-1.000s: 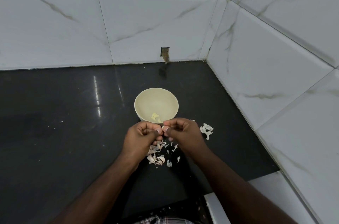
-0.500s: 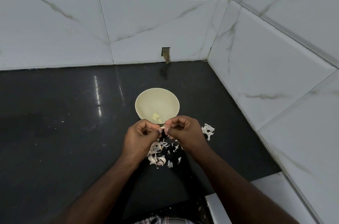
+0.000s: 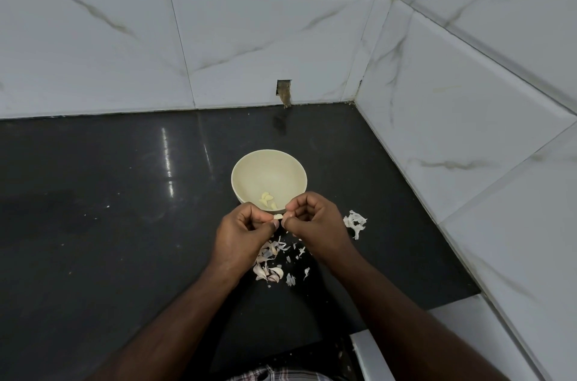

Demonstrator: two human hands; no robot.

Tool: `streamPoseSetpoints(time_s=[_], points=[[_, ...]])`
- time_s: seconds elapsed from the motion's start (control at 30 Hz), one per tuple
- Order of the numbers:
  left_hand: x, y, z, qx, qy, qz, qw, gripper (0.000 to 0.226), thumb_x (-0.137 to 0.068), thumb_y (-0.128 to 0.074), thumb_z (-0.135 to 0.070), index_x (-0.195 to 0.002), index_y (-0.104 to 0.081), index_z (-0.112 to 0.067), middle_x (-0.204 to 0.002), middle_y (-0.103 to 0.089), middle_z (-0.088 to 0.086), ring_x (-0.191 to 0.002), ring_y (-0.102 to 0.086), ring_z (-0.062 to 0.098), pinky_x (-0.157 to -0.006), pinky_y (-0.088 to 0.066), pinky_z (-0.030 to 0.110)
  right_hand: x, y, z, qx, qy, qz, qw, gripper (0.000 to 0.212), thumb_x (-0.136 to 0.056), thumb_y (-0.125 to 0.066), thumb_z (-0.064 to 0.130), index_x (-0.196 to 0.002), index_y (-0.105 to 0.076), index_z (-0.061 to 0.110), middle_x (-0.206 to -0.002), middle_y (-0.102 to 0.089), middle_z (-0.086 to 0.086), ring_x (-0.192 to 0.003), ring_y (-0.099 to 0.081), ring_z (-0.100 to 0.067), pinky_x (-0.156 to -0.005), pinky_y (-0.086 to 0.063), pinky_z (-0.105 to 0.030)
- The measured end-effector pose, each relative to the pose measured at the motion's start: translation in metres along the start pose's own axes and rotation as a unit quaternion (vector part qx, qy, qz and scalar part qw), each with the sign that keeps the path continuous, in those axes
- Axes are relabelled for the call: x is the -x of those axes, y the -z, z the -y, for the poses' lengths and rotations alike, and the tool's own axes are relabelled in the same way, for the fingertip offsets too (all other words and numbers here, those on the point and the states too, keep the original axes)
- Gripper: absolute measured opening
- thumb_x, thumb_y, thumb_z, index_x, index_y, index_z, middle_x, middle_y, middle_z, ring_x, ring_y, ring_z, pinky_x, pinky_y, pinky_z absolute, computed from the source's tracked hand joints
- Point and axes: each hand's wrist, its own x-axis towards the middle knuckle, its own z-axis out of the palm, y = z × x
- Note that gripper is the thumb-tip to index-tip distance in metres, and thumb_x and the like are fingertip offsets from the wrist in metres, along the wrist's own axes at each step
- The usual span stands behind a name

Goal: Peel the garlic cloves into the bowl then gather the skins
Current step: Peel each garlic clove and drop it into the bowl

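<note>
My forearms (image 3: 175, 327) are bare to the bottom edge, no sleeves, watch or rings showing. My nails are short. A strip of checked cloth (image 3: 274, 376) covers my lap.

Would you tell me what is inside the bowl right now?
The bowl holds a few peeled cloves near its front wall. The right hand covers part of the front rim, so anything there is hidden.

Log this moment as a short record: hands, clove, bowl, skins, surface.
left hand: pinches the garlic clove
right hand: pinches the same clove from the other side
bowl: cream, upright, peeled cloves inside
skins: scattered below the hands; another clump to the right
surface: black countertop, tiled corner
</note>
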Motion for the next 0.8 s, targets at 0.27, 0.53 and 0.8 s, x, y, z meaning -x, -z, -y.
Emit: streamPoseSetpoints(time_s=[0.27, 0.53, 0.8], points=[[0.0008, -0.0008, -0.0014, 0.010, -0.002, 0.016, 1.000, 0.015, -0.079, -0.079, 0.001, -0.078, -0.068, -0.010, -0.064, -0.064, -0.002, -0.063, -0.061, 0.010, -0.062, -0.052, 0.027, 0.0026, 0.0005, 0.0084, 0.016, 0.028, 0.013, 0.999, 0.012, -0.077, -0.066, -0.007, -0.082, -0.062, 0.004, -0.071, -0.058, -0.003, -0.058, -0.048, -0.003, -0.055, -0.044, -0.018], [0.0027, -0.0002, -0.0023, 0.116, 0.048, 0.049, 0.991, 0.014, -0.081, -0.075, 0.004, -0.091, -0.077, -0.006, -0.076, -0.074, 0.010, -0.067, -0.067, 0.013, -0.062, -0.053, 0.020, 0.0034, 0.0000, 0.0064, -0.019, 0.021, 0.011, 1.000, 0.011, -0.077, -0.064, -0.010, -0.083, -0.059, -0.001, -0.066, -0.055, -0.001, -0.055, -0.045, -0.004, -0.052, -0.041, -0.019], [0.0014, -0.0005, 0.0013, 0.238, 0.132, 0.063, 0.960, 0.013, -0.083, -0.069, 0.008, -0.093, -0.073, 0.002, -0.083, -0.071, 0.016, -0.074, -0.065, 0.020, -0.064, -0.055, 0.020, 0.0050, 0.0002, 0.0055, -0.044, 0.016, 0.017, 0.999, 0.016, -0.078, -0.062, -0.012, -0.081, -0.058, 0.003, -0.062, -0.054, 0.002, -0.052, -0.045, -0.004, -0.050, -0.041, -0.019]])
